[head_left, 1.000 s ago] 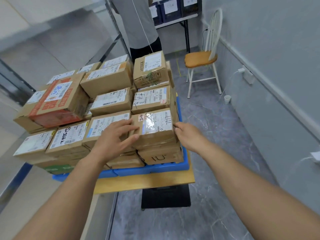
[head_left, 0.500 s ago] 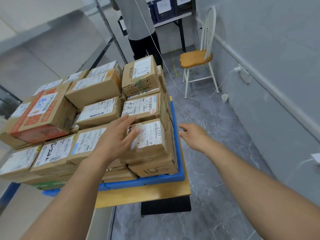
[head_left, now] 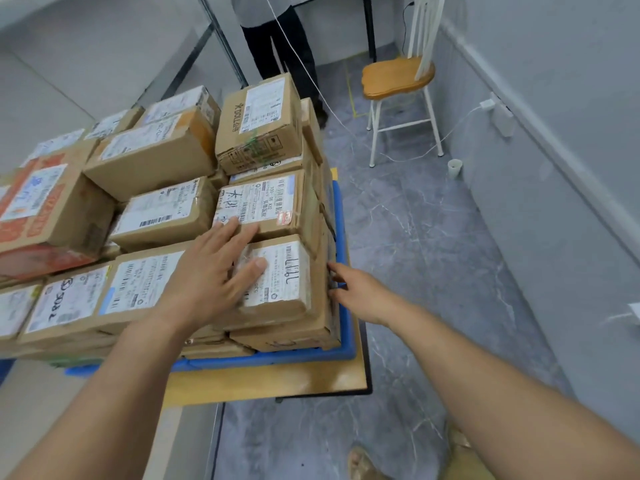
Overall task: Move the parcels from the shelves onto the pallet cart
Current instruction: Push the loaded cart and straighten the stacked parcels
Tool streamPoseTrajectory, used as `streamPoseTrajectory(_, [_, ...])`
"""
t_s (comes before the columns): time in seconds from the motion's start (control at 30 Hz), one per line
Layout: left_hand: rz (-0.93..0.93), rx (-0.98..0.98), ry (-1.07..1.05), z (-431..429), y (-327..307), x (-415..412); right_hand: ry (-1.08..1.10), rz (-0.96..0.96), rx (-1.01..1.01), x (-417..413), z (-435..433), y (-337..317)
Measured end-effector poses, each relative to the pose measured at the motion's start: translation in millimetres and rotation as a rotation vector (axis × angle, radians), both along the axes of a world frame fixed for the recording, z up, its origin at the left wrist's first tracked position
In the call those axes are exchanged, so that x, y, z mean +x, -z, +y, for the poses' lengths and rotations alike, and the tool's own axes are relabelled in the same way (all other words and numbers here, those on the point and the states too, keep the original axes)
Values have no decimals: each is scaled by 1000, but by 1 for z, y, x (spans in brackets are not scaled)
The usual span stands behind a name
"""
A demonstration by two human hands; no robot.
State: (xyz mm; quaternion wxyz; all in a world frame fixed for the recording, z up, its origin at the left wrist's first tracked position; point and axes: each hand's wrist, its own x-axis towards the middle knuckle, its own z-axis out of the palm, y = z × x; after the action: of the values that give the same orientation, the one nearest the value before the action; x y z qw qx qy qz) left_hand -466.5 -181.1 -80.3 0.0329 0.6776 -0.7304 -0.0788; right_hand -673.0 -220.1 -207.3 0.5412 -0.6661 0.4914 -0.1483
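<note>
Left hand: I see my left hand (head_left: 211,271) lying flat, fingers straight and spread, on top of the nearest parcel (head_left: 287,271). The thumb rests on its white label and it grips nothing.
Right hand: my right hand (head_left: 360,289) is open too, its straight fingertips touching the right side of that same corner stack.
Nearest parcel: a brown box with handwriting on the label, top layer, front right corner of the load.
Parcels: brown labelled boxes packed side by side in layers. A taller box (head_left: 259,123) stands highest at the back right, and an orange-printed box (head_left: 38,209) sits at the left.
Pallet: the blue pallet (head_left: 343,237) carries the whole load and rests on the wooden cart (head_left: 277,382).
Floor: grey marbled floor (head_left: 433,237) to the right of the cart.
Beyond: a wooden-seated chair (head_left: 398,74) by the wall, a white cup (head_left: 454,168) on the floor near it, and another person (head_left: 277,29) standing behind the load.
</note>
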Motion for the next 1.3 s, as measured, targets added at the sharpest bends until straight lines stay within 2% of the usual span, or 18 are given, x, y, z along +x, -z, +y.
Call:
streamPoseTrajectory(0.23, [17,19,-87,3,-4,-7,-119,77,-81,-2,-3,-7])
streamPoseTrajectory(0.4, [59,-20,-196,-10,-9,-18,-56,70,-203,-15,-42,-34])
streamPoseTrajectory(0.57, [-49,44,-324,-23,-12,-25,-106,56,-273,-5,-73,-51])
streamPoseTrajectory(0.73, [-89,49,-359,-26,-18,-32,-107,25,-270,0,-72,-52])
streamPoseTrajectory(0.93, [-117,36,-384,-16,-20,-30,-146,114,-376,2,-54,-58])
streamPoseTrajectory(1.17, [-81,20,-365,-11,-15,-36,-53,78,-349,0,-49,-55])
streamPoseTrajectory(1.3, [-57,33,-360,-9,-12,-36,-84,160,-256,-1,-41,-47])
